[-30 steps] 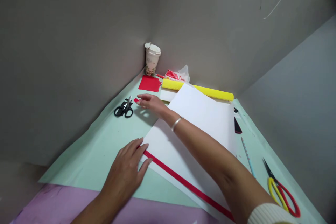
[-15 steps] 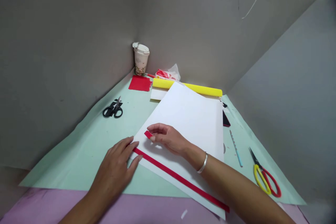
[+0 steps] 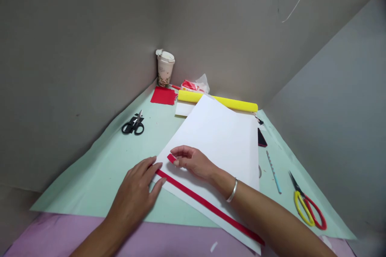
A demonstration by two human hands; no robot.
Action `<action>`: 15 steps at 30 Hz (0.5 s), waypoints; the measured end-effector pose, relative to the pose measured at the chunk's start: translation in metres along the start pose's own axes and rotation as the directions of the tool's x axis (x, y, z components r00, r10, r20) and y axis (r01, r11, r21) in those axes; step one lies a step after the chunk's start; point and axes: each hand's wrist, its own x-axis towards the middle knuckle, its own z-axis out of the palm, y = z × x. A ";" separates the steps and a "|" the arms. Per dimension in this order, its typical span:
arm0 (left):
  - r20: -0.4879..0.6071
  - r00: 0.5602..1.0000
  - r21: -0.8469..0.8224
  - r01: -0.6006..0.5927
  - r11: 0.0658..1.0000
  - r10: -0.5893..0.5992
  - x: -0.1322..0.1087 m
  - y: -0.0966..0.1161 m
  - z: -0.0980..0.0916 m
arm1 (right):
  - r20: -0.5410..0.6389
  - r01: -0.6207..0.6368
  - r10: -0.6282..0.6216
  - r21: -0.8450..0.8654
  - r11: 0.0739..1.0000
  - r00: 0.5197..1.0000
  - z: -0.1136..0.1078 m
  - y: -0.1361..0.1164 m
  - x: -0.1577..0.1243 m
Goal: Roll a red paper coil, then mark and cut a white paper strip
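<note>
A large white sheet of paper (image 3: pixel 223 136) lies at a slant on the pale green table cover. Along its near edge runs a long narrow red strip (image 3: pixel 208 206). My left hand (image 3: pixel 137 186) rests on the sheet's left corner, fingers spread over the strip's left end. Above the sheet, my right hand (image 3: pixel 194 163) pinches a small red piece (image 3: pixel 172 158) between thumb and fingers. That piece is a little beyond the left end of the long strip. A silver bangle (image 3: pixel 232 190) circles my right wrist.
Black-handled scissors (image 3: pixel 133 124) lie at left over black scraps. A red sheet (image 3: pixel 163 95), a lidded cup (image 3: pixel 165 69) and a yellow roll (image 3: pixel 223 102) are at the back. On the right are a pencil (image 3: pixel 274 172), a dark flat object (image 3: pixel 262 138) and large scissors (image 3: pixel 307 204).
The whole view has shifted slightly, so things appear a little further right. Both hands keep nearly the same places on the paper, and the small red piece stays pinched.
</note>
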 end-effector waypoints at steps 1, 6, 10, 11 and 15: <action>0.001 1.000 0.004 -0.005 1.000 0.005 0.000 0.000 0.000 | -0.001 -0.003 0.003 0.001 1.000 1.000 0.000 0.000 0.000; 0.010 1.000 0.015 -0.013 1.000 0.012 -0.001 0.000 0.000 | 0.000 -0.014 0.014 0.028 1.000 1.000 -0.001 0.001 0.001; 0.006 1.000 0.011 -0.011 1.000 0.011 -0.001 0.000 0.000 | 0.016 -0.007 0.006 0.037 0.999 1.000 -0.003 0.004 0.001; 0.005 1.000 0.009 -0.009 1.000 0.009 -0.001 0.000 0.001 | 0.018 -0.007 0.006 0.029 1.000 1.000 -0.003 0.005 0.002; 0.000 1.000 0.005 -0.005 1.000 0.005 0.000 0.000 0.001 | 0.017 -0.004 0.004 0.010 1.000 1.000 -0.004 0.004 0.001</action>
